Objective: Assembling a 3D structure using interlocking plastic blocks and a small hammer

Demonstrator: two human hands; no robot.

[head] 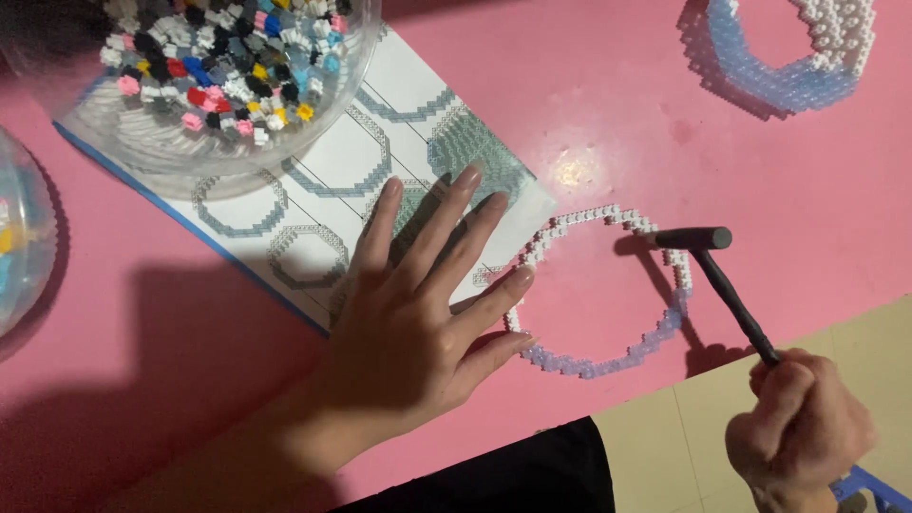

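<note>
Holding hammer [714,275] | right hand [801,427] | bead ring [600,290] | left hand [418,323] perhaps touching it

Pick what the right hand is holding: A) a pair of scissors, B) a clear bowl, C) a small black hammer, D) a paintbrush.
C: the right hand grips the handle of a small black hammer, whose head sits over the ring of small bricks on the pink table.
</note>
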